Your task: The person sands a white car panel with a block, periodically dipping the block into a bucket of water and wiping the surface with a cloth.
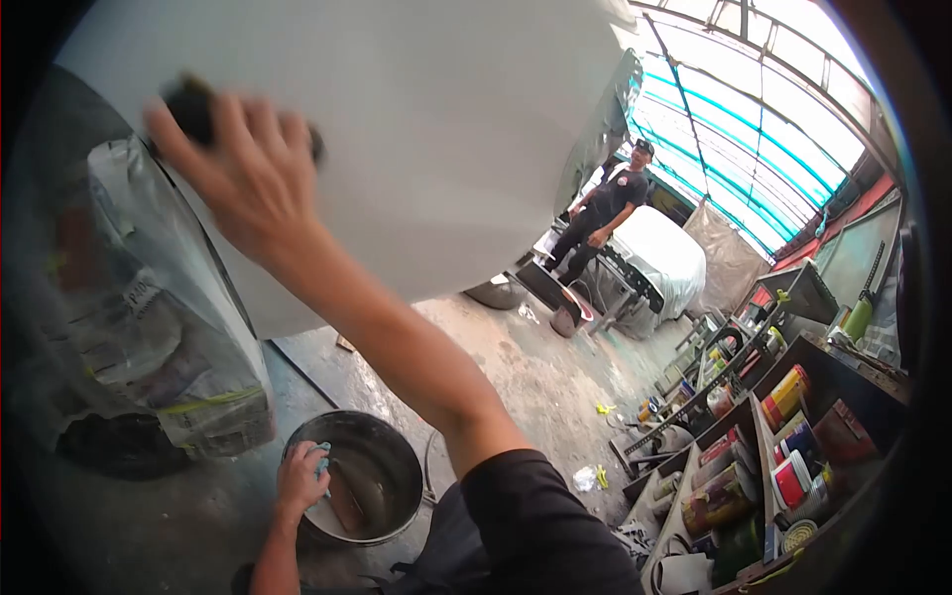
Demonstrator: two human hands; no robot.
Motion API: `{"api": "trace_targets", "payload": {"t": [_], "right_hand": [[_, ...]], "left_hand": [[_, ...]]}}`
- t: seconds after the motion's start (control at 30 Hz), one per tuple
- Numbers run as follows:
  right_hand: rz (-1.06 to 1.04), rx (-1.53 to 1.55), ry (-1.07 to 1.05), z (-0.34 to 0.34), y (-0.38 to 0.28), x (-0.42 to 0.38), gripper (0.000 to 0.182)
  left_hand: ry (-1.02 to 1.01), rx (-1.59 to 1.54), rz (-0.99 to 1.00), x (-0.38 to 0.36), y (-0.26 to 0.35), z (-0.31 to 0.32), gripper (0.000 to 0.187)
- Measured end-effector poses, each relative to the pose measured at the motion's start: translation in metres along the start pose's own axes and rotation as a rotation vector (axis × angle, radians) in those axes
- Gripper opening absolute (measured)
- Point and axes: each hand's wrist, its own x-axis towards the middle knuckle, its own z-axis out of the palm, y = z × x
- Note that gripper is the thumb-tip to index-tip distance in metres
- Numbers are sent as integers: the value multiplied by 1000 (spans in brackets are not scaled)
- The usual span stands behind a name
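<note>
Across the upper left spreads a large smooth grey panel [426,119]. My right hand [248,169], blurred by motion, presses a dark block [193,111] against this panel, with its fingers spread over the block. Lower down, my left hand [300,481] grips a light blue cloth [322,466] at the left rim of a black bucket [402,446]. Murky liquid [362,486] shows inside the bucket, which stands on the floor.
Plastic and paper sheeting [169,327] covers the part at the left. A person [610,203] in dark clothes stands farther back, near a white covered vehicle [664,253]. Shelves [764,436] with paint cans line the right side. Crumpled litter [585,479] lies on the floor.
</note>
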Motion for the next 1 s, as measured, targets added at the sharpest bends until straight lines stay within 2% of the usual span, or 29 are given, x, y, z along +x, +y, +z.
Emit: {"api": "trace_targets", "payload": {"t": [0.03,0.13,0.27,0.33,0.47,0.53,0.67,0.77,0.9,1.0], "right_hand": [[11,25,56,7,-1,26,65],[-9,15,20,2,-2,-5,64],[-154,-153,-71,-18,21,-171,63],[-175,-193,-48,-19,20,-141,62],[-172,-153,-167,-15,4,-27,67],[-157,-135,-114,-8,5,-33,68],[-179,-150,-124,-23,21,-135,66],[-226,-199,-56,-15,30,-108,71],[-138,-69,-91,1,13,39,72],[-113,-89,-147,-10,13,11,72]], "left_hand": [[1,4,1,0,-1,1,37],[-10,0,14,-2,6,-7,37],[-47,-10,-10,-3,2,-6,35],[-20,-9,28,-3,-7,2,35],[-62,-17,-47,-5,2,-8,35],[-96,-9,-81,-2,2,-4,34],[-97,-4,-55,-6,-5,0,35],[-88,-11,-44,-1,-8,2,35],[-82,-16,-61,-5,-5,3,36],[-88,-6,-63,-4,-3,1,36]]}}
